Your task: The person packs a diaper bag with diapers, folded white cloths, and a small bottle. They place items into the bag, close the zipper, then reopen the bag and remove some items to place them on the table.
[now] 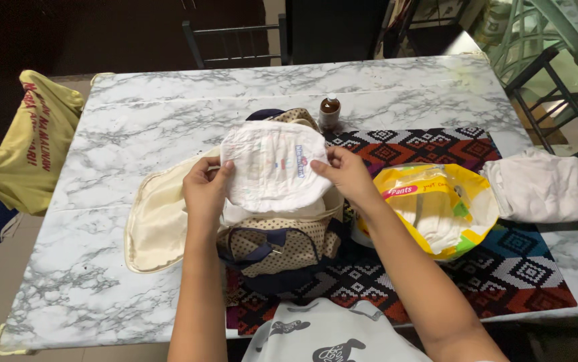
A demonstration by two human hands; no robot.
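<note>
A white diaper (272, 164) is being gripped by both hands, left (206, 188) and right (346, 173), above the open dotted bag (282, 245); lowering inside seems due.

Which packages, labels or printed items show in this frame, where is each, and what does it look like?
Diaper pack: right of the bag, on the patterned mat; yellow plastic, torn open, white diapers inside, red label band.
Diaper: held over the bag by left hand and right hand; white, small red-blue waistband mark.
Yellow shirt: hung at the table's left edge; red lettering.
Brown bottle: behind the bag; pale label.
</note>
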